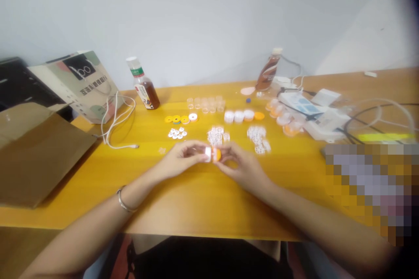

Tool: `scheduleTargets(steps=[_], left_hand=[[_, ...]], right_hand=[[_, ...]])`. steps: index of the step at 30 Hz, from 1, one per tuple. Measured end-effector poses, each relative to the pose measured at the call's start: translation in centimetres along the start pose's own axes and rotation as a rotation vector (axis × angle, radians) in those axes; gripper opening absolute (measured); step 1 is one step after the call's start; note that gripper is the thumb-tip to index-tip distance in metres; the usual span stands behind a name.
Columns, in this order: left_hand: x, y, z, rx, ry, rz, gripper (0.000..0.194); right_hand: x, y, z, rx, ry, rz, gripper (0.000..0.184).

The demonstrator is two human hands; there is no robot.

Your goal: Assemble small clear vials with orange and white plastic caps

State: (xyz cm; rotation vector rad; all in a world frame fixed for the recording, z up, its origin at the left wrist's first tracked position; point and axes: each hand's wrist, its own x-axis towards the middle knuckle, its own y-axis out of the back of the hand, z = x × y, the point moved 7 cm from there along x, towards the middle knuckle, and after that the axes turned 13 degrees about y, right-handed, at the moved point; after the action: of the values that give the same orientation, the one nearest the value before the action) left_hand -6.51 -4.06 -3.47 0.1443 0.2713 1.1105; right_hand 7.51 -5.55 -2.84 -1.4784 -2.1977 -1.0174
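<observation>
A person sits at a yellow table (209,209), its left end taken up by a brown carton (42,161) and a printed box (98,80), perhaps kept aside to save the middle for smaller things. Two bottles (148,93) stand near the wall (196,22). The left hand (181,158) pinches a white part (207,154) between thumb and fingers; the right hand (244,163) pinches an orange part (218,154), the pair held end to end, likely to keep them in line. Blur hides whether they join. Just beyond lie clear cups (206,104), tubs (238,116), yellow discs (176,119) and white bits (216,134), grouped by kind, seemingly for easy reach. Wood shows between the hands and the near edge, giving forearms room; the bits limit forward movement, and a white block (322,128) bounds the right.
</observation>
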Motion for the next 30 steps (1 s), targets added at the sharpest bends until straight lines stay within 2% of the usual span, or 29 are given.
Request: scheduleTargets(steps=[6, 12, 21, 30], left_hand=[[-0.13, -0.47, -0.36, 0.084, -0.002, 0.077, 0.029], [-0.50, -0.55, -0.48, 0.159, 0.010, 0.180, 0.027], [-0.38, -0.65, -0.90, 0.147, 0.001, 0.222, 0.025], [-0.81, -1.08, -0.30, 0.280, -0.035, 0.238, 0.028]], right_hand=[[-0.09, -0.30, -0.10, -0.087, 0.038, -0.050, 0.025], [-0.28, -0.52, 0.02, -0.130, -0.008, -0.077, 0.027], [-0.34, -0.88, 0.20, -0.054, -0.019, -0.090, 0.022], [-0.64, -1.01, 0.44, -0.004, -0.042, -0.070, 0.020]])
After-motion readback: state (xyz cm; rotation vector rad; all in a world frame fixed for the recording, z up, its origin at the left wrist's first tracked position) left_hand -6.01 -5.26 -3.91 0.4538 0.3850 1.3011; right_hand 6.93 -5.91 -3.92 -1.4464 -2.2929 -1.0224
